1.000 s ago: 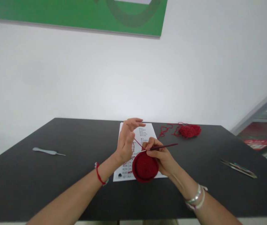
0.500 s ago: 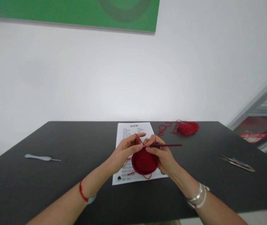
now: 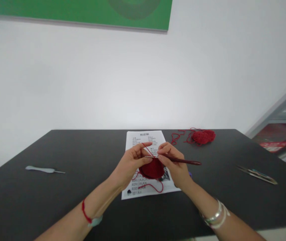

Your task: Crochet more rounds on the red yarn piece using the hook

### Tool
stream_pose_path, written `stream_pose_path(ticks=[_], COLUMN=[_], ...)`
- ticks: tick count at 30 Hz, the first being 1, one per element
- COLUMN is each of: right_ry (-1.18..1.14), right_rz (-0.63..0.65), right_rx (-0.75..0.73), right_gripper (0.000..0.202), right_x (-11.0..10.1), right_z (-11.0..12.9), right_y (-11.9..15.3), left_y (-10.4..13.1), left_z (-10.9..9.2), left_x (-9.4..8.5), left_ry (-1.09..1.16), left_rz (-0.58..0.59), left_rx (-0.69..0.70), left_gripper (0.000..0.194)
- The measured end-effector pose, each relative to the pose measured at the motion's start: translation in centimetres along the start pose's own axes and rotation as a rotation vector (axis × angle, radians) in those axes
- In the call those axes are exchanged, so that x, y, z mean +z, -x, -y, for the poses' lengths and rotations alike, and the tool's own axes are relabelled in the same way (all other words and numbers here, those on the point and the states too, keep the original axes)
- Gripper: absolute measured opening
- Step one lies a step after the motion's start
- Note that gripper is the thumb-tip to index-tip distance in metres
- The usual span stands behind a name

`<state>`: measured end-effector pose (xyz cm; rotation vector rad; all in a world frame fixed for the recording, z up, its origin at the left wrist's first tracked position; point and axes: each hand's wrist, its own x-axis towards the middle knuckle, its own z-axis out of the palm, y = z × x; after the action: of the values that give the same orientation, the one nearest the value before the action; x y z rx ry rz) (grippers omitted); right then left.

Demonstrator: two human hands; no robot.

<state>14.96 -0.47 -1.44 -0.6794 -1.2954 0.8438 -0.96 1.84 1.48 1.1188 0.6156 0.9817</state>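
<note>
A round dark-red crochet piece (image 3: 152, 169) hangs below my left hand (image 3: 135, 161), pinched at its top edge between thumb and fingers. Red yarn runs over the raised left index finger down to the work. My right hand (image 3: 172, 162) grips a crochet hook (image 3: 186, 161) with a dark-red handle; its thin metal tip points left and meets the top edge of the piece. A loose loop of yarn droops beneath, over a printed pattern sheet (image 3: 130, 185) lying on the table. The hands hide part of the sheet.
A red yarn ball (image 3: 203, 137) with loose strands lies at the back right of the dark table (image 3: 87, 150). At the left is a grey-handled hook (image 3: 43, 170); on the right lie small metal snips (image 3: 258, 174). A white wall rises behind the table.
My right hand has shifted slightly right and turned the hook, whose handle end now tilts lower. The crochet piece has tipped and shows less of its round face; its right edge is released.
</note>
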Motion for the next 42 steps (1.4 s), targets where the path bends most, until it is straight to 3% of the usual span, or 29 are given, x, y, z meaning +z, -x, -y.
stream_pose_path(ticks=[2,5,13,18,29,36,42], right_ry=[0.109,0.129,-0.322,-0.500,-0.183,0.050,0.313], right_rz=[-0.038,-0.032,-0.067,-0.016,0.116,0.048,0.087], right_rx=[-0.014,0.076,0.303,0.413,0.180,0.101,-0.029], right_gripper=[0.010,0.014,0.016,0.018,0.018,0.017,0.015], right_x=[0.1,0.5,1.4,1.1,-0.8,-0.5,-0.4], right_z=[0.2,0.4,0.2,0.4,0.3,0.9,0.9], right_y=[0.1,0.4,0.2,-0.4,-0.8,-0.4,0.2], left_y=[0.1,0.2,0.7,0.6,0.8,0.8,0.8], left_z=[0.2,0.4,0.5,0.6,-0.1,0.0,0.1], left_x=[-0.1,-0.1,-0.3,-0.5,-0.4,-0.3,-0.5], left_ry=[0.009,0.027,0.129,0.080,-0.062,-0.142,-0.263], left_rz=[-0.033,-0.083,-0.080,-0.113,-0.160,-0.188,-0.196], left_rx=[0.006,0.009,-0.062,-0.035,0.003,0.022,0.063], left_gripper=[0.043,0.046,0.052,0.059,0.065,0.065,0.062])
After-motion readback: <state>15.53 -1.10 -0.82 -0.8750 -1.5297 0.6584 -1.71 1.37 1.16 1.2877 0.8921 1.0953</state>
